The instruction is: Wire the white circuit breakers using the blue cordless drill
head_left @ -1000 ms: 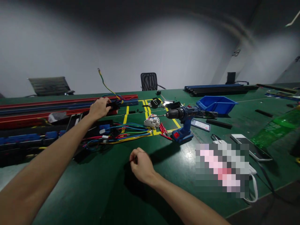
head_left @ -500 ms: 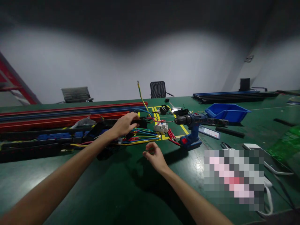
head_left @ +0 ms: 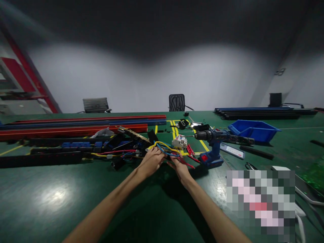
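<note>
A bundle of coloured wires [head_left: 165,146], yellow, blue and red, loops up in front of me. My left hand [head_left: 152,159] is closed around the bundle from its left side. Close beside it, my right hand [head_left: 180,167] has its fingers closed on the right end of the same wires, where red and blue ends stick out. The wires come from a long black housing [head_left: 83,148] with blue parts inside, lying to the left. A long slim piece with gold-coloured strips [head_left: 134,135] lies tilted behind my left hand. Just beyond the wires sits a white circuit breaker [head_left: 179,141].
A blue cordless drill [head_left: 214,148] stands upright right of my hands, beside short red wires [head_left: 191,152]. A blue bin [head_left: 254,131] is behind it. Red and blue rails [head_left: 83,121] lie at the back left, dark rails [head_left: 258,113] at the back right.
Both hands have come together at the wires. The left moved down and right from the housing; the right reached the wire ends. The wires are now bunched and lifted, and the gold-stripped piece lies tilted.
</note>
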A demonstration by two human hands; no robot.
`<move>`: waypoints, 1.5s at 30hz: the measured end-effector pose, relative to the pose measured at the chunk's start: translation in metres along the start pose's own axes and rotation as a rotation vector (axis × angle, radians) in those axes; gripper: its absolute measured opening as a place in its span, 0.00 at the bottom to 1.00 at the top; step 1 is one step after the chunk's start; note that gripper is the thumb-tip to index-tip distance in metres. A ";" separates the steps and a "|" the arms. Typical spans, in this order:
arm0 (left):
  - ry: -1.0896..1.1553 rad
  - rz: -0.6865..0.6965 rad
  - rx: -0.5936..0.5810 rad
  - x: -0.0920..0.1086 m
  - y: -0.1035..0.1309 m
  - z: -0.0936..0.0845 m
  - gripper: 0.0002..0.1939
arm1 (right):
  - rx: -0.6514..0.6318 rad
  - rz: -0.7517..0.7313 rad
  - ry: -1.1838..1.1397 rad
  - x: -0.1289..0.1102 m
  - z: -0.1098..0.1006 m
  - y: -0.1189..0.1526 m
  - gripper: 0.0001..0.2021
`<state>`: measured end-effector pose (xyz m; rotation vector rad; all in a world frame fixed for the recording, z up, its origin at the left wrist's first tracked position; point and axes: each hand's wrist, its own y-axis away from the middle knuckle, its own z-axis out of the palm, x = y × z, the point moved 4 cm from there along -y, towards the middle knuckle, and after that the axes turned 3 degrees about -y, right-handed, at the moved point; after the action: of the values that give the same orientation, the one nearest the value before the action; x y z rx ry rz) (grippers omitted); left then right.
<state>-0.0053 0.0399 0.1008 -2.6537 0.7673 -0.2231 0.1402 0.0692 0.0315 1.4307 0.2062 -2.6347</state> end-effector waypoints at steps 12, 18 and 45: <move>1.424 -0.972 0.509 -0.036 0.035 0.051 0.13 | 0.131 -0.040 -0.006 0.013 -0.011 -0.005 0.23; 1.772 -1.060 0.513 -0.012 0.000 0.080 0.14 | 0.169 0.049 -0.202 0.018 -0.012 -0.004 0.17; 1.519 -1.037 1.211 0.045 0.042 0.012 0.24 | -0.240 0.226 -0.263 -0.015 0.043 0.043 0.21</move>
<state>0.0149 -0.0137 0.0757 -1.0432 -0.5128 -2.1441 0.1207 0.0196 0.0652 0.9630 0.2993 -2.4794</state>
